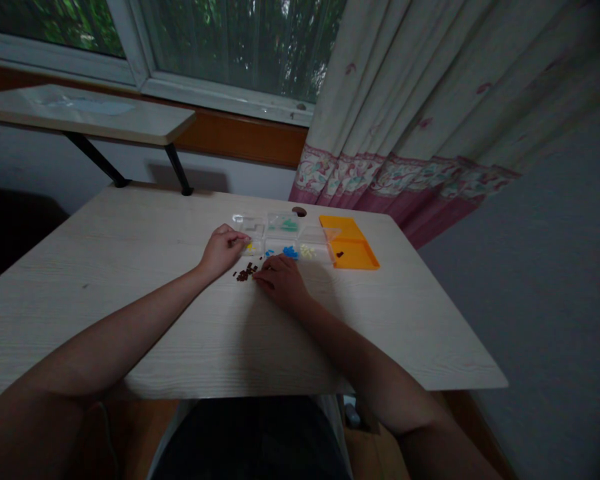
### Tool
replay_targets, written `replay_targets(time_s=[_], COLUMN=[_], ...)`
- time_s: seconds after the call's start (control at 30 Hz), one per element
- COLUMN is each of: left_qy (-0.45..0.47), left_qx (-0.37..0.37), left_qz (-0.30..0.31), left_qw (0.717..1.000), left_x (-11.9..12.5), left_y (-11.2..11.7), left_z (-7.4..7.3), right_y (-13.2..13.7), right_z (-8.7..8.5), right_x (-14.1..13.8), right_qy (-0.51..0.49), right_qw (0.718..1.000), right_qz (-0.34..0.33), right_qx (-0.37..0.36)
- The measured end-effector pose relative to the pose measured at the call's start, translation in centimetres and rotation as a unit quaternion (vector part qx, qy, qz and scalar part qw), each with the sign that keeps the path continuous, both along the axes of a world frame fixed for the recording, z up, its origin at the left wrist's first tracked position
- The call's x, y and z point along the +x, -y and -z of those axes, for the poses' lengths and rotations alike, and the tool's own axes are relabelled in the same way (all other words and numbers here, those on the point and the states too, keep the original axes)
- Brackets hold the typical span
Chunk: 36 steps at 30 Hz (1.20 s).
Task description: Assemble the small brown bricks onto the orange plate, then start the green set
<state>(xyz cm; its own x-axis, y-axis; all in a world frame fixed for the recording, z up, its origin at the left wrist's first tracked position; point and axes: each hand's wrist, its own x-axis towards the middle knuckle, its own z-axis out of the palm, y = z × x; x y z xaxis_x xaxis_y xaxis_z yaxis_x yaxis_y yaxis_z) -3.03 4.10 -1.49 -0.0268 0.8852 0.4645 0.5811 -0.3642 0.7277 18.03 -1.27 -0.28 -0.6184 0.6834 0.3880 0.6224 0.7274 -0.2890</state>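
Small dark brown pieces [246, 272] lie in a loose pile on the tabletop. My right hand [284, 281] rests palm down just right of this pile, its thumb and fingertips drawn together at the pile's edge. Over the front left compartment of a clear plastic box [324, 255] is my left hand [222, 251], fingertips pinched beside some yellow pieces [250, 247]. Whatever either pinch holds is too small to see. Other compartments contain blue pieces [290, 252], cream pieces [307, 251] and green pieces [290, 225].
An orange tray [353, 233] stands right of the box, with a few brown pieces [340, 254] in it. Behind the box is a round hole [299, 212] in the table [180, 340]. A raised shelf [130, 123] stands at the back left; a curtain [380, 133] hangs behind the right side.
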Motion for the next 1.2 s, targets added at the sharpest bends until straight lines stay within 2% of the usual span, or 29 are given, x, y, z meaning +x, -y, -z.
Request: replay_targets(time_s=[0.37,0.57,0.73,0.9,1.2], left_qy=[-0.005,-0.008,-0.054,-0.117,-0.167], left_qx=[0.000,0.002,0.081,0.173,0.197], left_qz=[0.001,0.007,0.024,0.059,0.119], left_qw=[1.000,1.000,0.995,0.976,0.959], left_x=[0.0,0.1,0.3,0.7,0.5], left_y=[0.2,0.3,1.3,2.8,3.4], left_z=[-0.3,-0.5,-1.2,-2.3,-2.4], right_y=[-0.1,-0.9,-1.2,-1.2,-1.6], right_z=[0.2,0.4,-0.1,-0.5,-0.6], right_x=[0.0,0.4,0.6,0.7,1.2], right_qy=[-0.020,-0.122,-0.227,-0.286,-0.331], right_qw=[1.000,0.992,0.966,0.940,0.918], right_qz=[-0.003,0.024,0.063,0.085,0.103], right_qx=[0.004,-0.030,-0.108,-0.163,-0.195])
